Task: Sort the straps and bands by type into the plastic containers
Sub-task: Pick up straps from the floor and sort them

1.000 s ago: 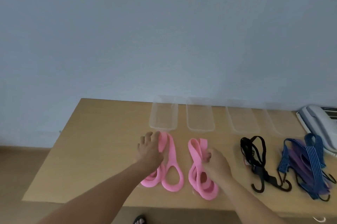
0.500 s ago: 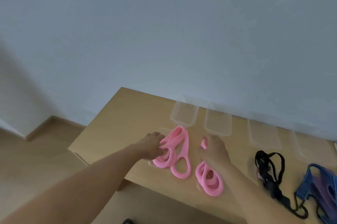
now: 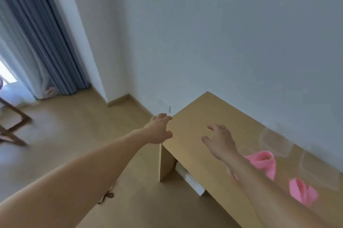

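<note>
So here both hands were empty. The left hand point(image 3: 159, 129) hung just off the counter point(image 3: 194, 116) at its left corner, fingers loosely bent. The right hand point(image 3: 219, 139) hovered over the counter's bare left end, fingers spread and a bit clawed, gripping nothing. The pink bands point(image 3: 263, 162) lay further right on the counter, partly hidden behind the right forearm, with a second bunch point(image 3: 302, 191) close to the counter's front edge. None of them sat in the clear containers point(image 3: 274, 140) at the back of the counter by the wall. My worry was that the view pointed mostly off the counter's left end, so any reach back would've been half blind. That forearm could easily have dragged a band off the front edge, or bumped a light container out of line. The same type might've ended up split across two containers too. It was too blurry to count the containers.
</note>
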A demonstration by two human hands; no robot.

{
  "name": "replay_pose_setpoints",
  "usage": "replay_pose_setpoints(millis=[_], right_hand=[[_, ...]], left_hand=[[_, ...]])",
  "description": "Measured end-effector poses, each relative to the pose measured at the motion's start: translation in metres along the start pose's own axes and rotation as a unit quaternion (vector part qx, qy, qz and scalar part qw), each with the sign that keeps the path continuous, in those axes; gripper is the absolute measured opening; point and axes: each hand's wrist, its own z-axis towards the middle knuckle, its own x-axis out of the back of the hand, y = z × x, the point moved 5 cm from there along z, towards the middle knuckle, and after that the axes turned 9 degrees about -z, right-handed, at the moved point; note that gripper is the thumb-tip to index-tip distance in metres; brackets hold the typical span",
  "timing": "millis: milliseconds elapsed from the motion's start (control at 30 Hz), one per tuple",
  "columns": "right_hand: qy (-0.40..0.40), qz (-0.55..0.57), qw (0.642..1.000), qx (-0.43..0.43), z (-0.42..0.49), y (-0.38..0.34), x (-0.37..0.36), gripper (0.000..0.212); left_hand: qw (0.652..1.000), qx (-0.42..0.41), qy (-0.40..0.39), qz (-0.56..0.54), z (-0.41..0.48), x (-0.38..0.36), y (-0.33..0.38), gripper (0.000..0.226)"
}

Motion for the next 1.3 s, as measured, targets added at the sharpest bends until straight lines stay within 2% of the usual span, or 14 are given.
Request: replay_pose_setpoints(millis=[300, 567, 767, 967, 1100, 1300], right_hand=[[-0.109, -0.035, 0.984, 0.133, 0.015, -0.239, -0.119, 0.049], [-0.168, -0.018, 0.965, 0.2, 0.046, -0.361, -0.195, 0.045], [-0.226, -0.013, 0.951, 0.213, 0.106, -0.399, -0.267, 0.041], [-0.325, -0.022, 0.924, 0.199, 0.175, -0.42, -0.365, 0.037], [-0.376, -0.066, 0.905, 0.186, 0.216, -0.406, -0.45, 0.038], [-0.428, -0.125, 0.878, 0.173, 0.249, -0.362, -0.605, 0.036]], left_hand=[[0.978, 0.185, 0.063, -0.076, -0.086, 0.09, -0.253, 0.07], [0.955, 0.257, 0.094, -0.11, -0.105, 0.132, -0.369, 0.068], [0.935, 0.312, 0.082, -0.148, -0.08, 0.129, -0.427, 0.068], [0.895, 0.397, 0.077, -0.19, -0.04, 0.111, -0.495, 0.062], [0.853, 0.449, 0.073, -0.258, -0.002, 0.058, -0.549, 0.055], [0.795, 0.502, 0.056, -0.335, 0.05, -0.062, -0.635, 0.049]])
